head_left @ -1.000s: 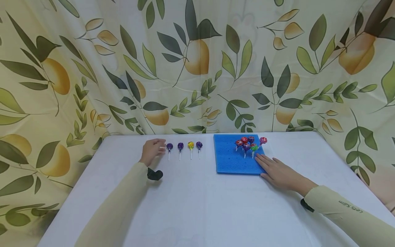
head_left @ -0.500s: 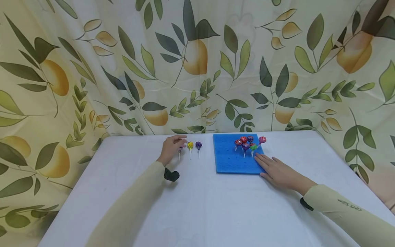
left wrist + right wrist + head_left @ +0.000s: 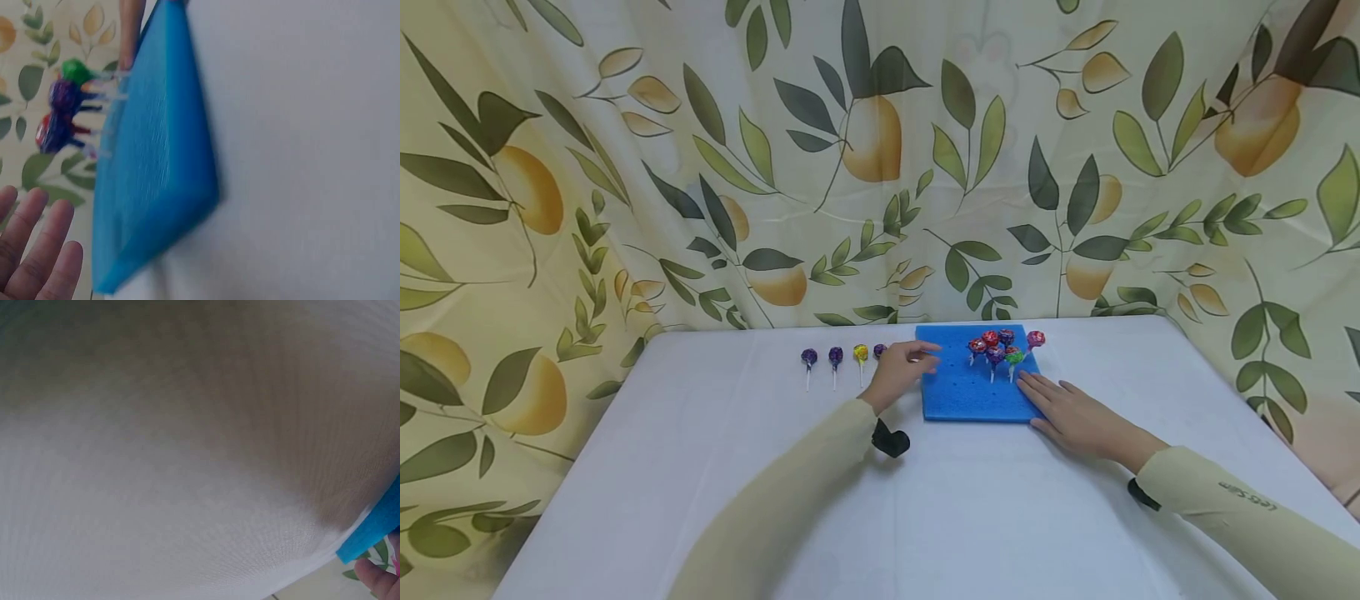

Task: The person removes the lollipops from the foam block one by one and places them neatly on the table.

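A blue foam board (image 3: pixel 955 392) lies toward the back of the table, several wrapped lollipops (image 3: pixel 995 355) stuck upright in its right half. One pink lollipop (image 3: pixel 1036 339) leans outward at its right edge. My right hand (image 3: pixel 1075 417) rests flat, its fingers on the board's right edge. Over the board's left edge hovers my left hand (image 3: pixel 901 368), fingers loosely extended and holding nothing; in the left wrist view its fingers (image 3: pixel 47 250) are spread beside the board. Behind that hand a purple lollipop (image 3: pixel 880 350) is partly hidden.
Left of the board, a yellow lollipop (image 3: pixel 861 353) and two purple ones, the nearer being this purple lollipop (image 3: pixel 836 356), stand in a row on the white tabletop (image 3: pixel 760 450). A leaf-and-fruit patterned curtain (image 3: pixel 700 167) hangs behind the table.
My left hand has swept right, from beside the leftmost purple lollipop, past the row, to the board's left edge. My right hand has stayed on the board, and the lollipops stand as before.
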Demonstrator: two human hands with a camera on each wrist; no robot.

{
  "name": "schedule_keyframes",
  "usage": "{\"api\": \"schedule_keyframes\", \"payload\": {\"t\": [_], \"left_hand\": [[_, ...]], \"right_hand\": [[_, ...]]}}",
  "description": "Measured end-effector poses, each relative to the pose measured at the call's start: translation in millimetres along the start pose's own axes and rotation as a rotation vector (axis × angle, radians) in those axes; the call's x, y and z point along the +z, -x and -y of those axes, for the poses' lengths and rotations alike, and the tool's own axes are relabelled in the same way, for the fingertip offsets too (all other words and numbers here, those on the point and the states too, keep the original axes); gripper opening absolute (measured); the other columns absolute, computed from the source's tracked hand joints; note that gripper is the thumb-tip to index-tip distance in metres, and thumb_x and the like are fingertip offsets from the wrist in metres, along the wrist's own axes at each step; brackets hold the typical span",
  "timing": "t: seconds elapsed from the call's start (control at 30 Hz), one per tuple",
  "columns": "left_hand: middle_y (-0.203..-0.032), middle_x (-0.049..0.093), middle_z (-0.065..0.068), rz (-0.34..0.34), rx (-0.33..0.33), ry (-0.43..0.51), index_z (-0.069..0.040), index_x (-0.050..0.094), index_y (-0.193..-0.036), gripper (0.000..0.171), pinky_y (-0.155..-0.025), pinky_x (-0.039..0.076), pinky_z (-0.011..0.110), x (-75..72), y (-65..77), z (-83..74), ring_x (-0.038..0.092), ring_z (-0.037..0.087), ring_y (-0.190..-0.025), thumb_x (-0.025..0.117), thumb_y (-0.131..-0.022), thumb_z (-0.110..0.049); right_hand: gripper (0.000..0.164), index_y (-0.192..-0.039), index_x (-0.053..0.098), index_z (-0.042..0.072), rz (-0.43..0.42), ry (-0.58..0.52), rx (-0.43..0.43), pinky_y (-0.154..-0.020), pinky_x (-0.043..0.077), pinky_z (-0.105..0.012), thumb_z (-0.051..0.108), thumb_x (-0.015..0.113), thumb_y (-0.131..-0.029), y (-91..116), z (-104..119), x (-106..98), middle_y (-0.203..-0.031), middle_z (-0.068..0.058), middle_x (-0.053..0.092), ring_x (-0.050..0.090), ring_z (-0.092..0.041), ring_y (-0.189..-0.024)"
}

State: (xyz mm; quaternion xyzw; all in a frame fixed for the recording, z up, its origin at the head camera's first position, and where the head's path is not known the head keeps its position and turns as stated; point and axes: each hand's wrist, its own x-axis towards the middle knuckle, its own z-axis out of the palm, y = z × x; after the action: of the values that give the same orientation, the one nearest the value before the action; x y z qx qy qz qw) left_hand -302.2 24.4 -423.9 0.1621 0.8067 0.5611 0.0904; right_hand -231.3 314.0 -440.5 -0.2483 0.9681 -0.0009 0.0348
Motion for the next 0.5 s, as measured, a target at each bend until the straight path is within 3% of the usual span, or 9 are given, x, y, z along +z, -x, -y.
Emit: {"api": "schedule_keyframes", "payload": {"t": [0.27, 0.5], "left_hand": [[-0.102, 0.072, 0.007, -0.006, -0.011, 0.013, -0.011, 0.067, -0.113, 0.025, -0.089, 0.05, 0.033, 39.7, -9.1, -5.6, 0.07, 0.015, -0.088, 0.059, -0.093, -0.022], [-0.096, 0.073, 0.003, -0.036, -0.046, 0.025, -0.015, 0.07, -0.109, 0.021, -0.088, 0.047, 0.034, 64.5, -12.1, -11.6, 0.065, 0.009, -0.087, 0.062, -0.091, -0.022]], "right_hand": [[0.065, -0.145, 0.028, -0.001, 0.009, 0.005, 0.009, -0.106, 0.028, -0.063, 0.034, 0.051, -0.095, 0, 0, 0, -0.152, -0.022, 0.027, 0.027, -0.043, -0.138], [0.065, -0.145, 0.029, -0.001, 0.009, 0.012, 0.002, -0.105, 0.029, -0.063, 0.034, 0.051, -0.095, -1, 1, 0, -0.152, -0.022, 0.027, 0.028, -0.042, -0.138]]}}
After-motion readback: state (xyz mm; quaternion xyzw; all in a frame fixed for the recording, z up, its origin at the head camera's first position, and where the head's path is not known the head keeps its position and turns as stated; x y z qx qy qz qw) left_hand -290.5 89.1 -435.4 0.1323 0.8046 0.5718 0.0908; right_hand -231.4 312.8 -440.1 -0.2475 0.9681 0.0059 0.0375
